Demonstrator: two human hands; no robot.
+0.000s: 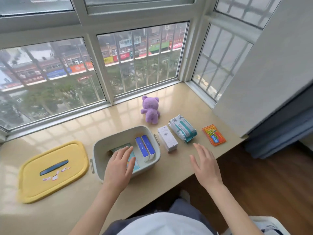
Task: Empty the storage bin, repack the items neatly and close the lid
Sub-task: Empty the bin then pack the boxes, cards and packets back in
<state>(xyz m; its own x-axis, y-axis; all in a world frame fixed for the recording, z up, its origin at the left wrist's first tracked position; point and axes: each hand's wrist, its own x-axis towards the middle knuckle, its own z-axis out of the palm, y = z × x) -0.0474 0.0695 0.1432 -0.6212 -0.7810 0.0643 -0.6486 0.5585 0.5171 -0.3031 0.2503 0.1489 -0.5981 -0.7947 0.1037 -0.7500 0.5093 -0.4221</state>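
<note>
Bin [153,160] sits open on the window ledge [71,211], pale and round-cornered, its yellow lid [50,168] lying flat well to its left. Left hand [119,165] reaches in, fingers spread and empty, over a teal packet [133,162] lying flat. Right hand [205,162] hovers open above the ledge, holding nothing. Two blue boxes [145,147] stand on edge inside; a careless nudge could tip them. Outside wait a white box [167,139], wipes pack [183,129], orange sachet [213,135] and purple bear [150,110]: bulky, so the lid may not seat.
</note>
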